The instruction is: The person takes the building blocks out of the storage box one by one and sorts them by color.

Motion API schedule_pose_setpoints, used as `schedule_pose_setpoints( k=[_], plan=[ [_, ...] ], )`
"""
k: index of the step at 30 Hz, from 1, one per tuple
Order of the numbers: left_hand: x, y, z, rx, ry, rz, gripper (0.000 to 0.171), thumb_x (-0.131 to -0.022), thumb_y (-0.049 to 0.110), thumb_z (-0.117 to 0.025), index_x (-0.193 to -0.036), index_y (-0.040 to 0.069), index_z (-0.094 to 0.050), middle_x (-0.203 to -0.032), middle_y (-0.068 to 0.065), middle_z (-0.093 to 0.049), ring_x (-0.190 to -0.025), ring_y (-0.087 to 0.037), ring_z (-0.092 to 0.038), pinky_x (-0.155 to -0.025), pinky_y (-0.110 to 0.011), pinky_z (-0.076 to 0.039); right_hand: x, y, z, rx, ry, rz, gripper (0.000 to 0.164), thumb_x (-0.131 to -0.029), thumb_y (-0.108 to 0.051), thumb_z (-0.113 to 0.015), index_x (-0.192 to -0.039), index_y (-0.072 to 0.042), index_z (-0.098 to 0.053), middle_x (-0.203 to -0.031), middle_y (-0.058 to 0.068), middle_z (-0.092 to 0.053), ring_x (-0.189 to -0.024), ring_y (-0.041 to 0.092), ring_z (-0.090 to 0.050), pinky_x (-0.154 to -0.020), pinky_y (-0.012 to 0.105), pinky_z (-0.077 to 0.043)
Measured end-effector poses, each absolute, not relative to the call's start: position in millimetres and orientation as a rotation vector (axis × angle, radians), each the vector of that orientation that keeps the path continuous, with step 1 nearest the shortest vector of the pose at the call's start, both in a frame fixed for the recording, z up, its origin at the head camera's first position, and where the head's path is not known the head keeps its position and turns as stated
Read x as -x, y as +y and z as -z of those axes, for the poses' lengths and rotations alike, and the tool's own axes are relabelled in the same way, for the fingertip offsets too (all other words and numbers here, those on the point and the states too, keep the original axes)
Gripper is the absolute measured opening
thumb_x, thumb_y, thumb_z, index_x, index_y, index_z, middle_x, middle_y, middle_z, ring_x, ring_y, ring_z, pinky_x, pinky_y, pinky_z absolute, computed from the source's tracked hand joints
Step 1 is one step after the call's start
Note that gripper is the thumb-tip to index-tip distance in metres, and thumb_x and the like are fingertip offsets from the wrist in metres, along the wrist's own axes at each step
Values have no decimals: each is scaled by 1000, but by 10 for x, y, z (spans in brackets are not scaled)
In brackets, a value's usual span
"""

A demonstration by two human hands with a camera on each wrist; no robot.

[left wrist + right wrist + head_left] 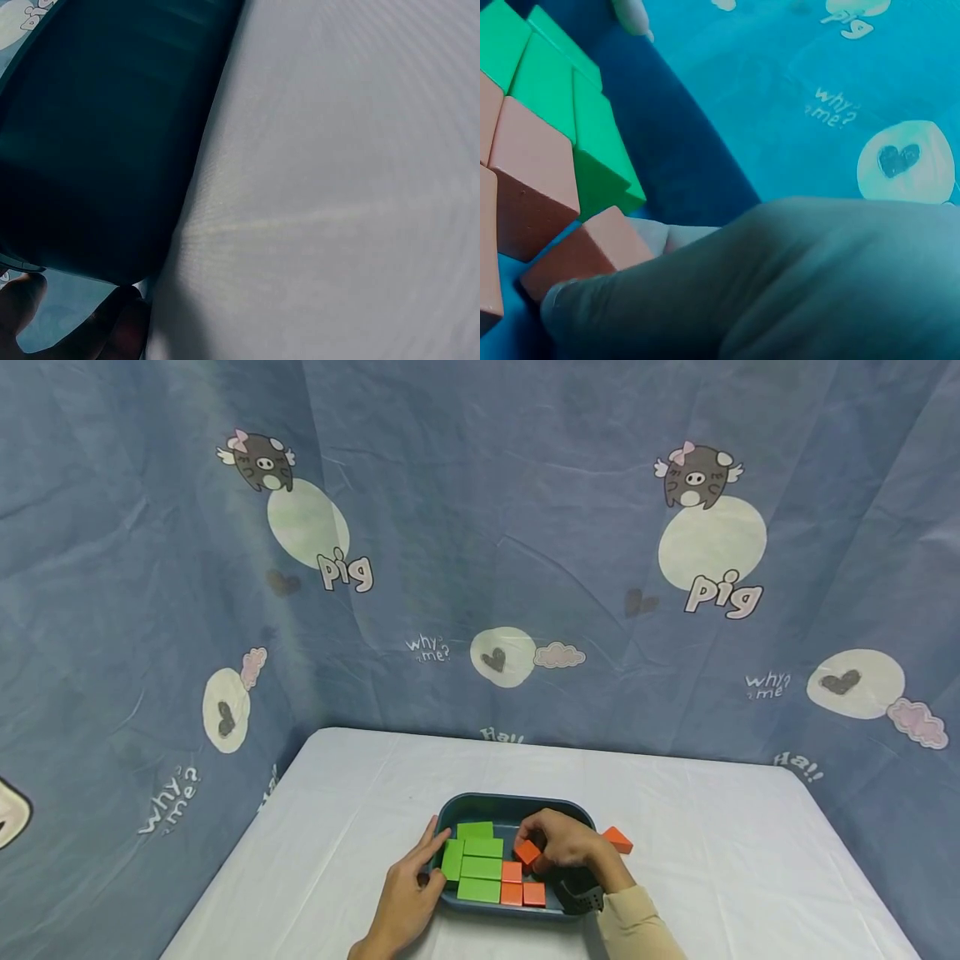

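A dark teal tray (517, 913) holds green blocks (482, 867) packed along its left side, with three orange blocks (512, 894) beside them near the front. My right hand (562, 838) reaches inside and pinches another orange block (592, 251) between thumb and fingers. That block is tilted, close to the set orange ones, and partly covered by the thumb in the right wrist view. At the tray's left end, my left hand (408, 893) rests against the rim with its fingers extended. The left wrist view shows fingers (124, 326) touching the outside of the tray.
An orange triangular block (617, 840) lies on the white tablecloth (360, 810), just outside the tray's right end. A dark strap (583, 900) sits at my right wrist. Behind the table hangs a blue patterned cloth (495, 577).
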State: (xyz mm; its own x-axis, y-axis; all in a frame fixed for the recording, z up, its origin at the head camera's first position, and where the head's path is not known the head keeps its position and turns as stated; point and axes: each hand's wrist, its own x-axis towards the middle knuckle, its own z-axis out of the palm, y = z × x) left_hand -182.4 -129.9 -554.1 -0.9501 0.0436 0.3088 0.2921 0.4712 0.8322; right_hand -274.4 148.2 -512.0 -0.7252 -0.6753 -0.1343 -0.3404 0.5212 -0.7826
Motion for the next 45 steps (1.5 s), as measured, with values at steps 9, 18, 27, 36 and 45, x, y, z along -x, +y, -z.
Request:
schedule_pose_setpoints(
  k=[9, 18, 27, 36, 45],
  plan=[
    [1819, -1294, 5536, 294, -2482, 1484, 59, -85, -5, -59, -143, 10, -61, -158, -8, -41, -138, -19, -45, -65, -21, -48, 2744, 1479, 5114, 797, 2371, 1141, 35, -72, 9, -76, -99, -13, -74, -88, -4, -68, -77, 13, -62, -73, 30, -52],
    [1833, -1289, 5539, 302, -2464, 1490, 59, -85, -5, -59, -142, 10, -62, -158, -8, -42, -138, -19, -44, -64, -21, -48, 2765, 1484, 5046, 798, 2392, 1234, 39, -74, 7, -76, -106, -15, -73, -94, -5, -68, -81, 15, -63, -78, 32, -52],
    [1835, -1288, 5547, 294, -2461, 1498, 59, -85, -5, -59, -142, 10, -62, -158, -8, -42, -135, -18, -48, -69, -22, -49, 2735, 1467, 4925, 788, 2316, 1396, 35, -81, 8, -74, -110, -11, -72, -99, 1, -69, -83, 19, -65, -77, 32, -54],
    [1824, -1288, 5550, 267, -2477, 1502, 58, -86, -4, -59, -142, 9, -61, -158, -8, -41, -136, -19, -46, -74, -22, -50, 2686, 1473, 4826, 772, 2297, 1478, 34, -82, 7, -73, -112, -9, -72, -98, 4, -70, -82, 22, -65, -74, 35, -55],
    [1830, -1300, 5541, 276, -2471, 1523, 58, -87, -4, -58, -143, 9, -60, -158, -9, -41, -135, -20, -48, -73, -23, -55, 2664, 1566, 4698, 757, 2373, 1501, 30, -83, 3, -76, -111, -8, -72, -106, 9, -67, -82, 22, -67, -73, 33, -56]
  ],
)
